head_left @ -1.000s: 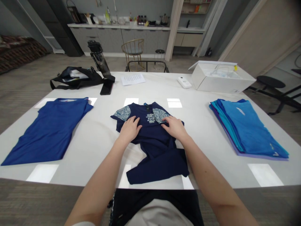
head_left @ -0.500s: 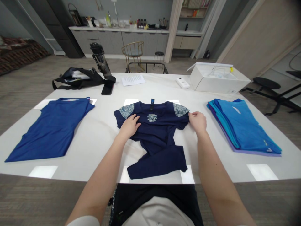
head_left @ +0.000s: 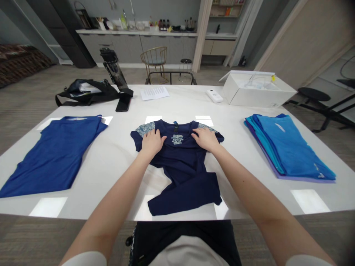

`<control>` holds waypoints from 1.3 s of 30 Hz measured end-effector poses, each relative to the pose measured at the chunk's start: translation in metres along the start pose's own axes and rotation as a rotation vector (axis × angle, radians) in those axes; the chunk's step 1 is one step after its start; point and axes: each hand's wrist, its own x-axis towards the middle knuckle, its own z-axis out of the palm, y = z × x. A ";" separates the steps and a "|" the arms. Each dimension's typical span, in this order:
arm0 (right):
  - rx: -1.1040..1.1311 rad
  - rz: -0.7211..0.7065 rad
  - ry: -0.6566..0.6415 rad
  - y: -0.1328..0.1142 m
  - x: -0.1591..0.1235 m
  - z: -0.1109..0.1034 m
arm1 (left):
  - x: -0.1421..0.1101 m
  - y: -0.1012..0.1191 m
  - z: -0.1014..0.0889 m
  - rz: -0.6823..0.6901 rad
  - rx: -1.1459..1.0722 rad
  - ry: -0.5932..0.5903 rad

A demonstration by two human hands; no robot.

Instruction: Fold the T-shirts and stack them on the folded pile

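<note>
A navy shirt (head_left: 179,160) with patterned shoulder panels lies face up at the middle of the white bench (head_left: 111,173), its collar toward the far side. The left hand (head_left: 152,143) and the right hand (head_left: 205,139) rest on its upper chest, one on either side of the collar label. Both lie open and flat, palms down, fingers spread, pressing the cloth without gripping it. The step in hand appears to be smoothing the shirt's top. Its lower end lies bunched and skewed toward the near edge of the bench, so that part seems to call for straightening. A flat blue shirt (head_left: 52,159) lies well to the left, and a stack of blue shirts (head_left: 288,147) lies well to the right. Beyond them are a black bag (head_left: 85,92), a phone (head_left: 123,102), a sheet of paper (head_left: 154,93) and a white box (head_left: 255,90).
</note>
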 end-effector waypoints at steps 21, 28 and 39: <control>-0.073 0.134 0.148 0.023 0.142 0.045 | 0.159 -0.014 0.049 0.027 -0.077 -0.067; -0.064 0.183 0.130 0.030 0.186 0.048 | 0.210 -0.016 0.055 0.024 -0.093 -0.064; -0.063 0.136 0.194 0.023 0.172 0.035 | 0.192 -0.003 0.047 0.079 -0.087 0.035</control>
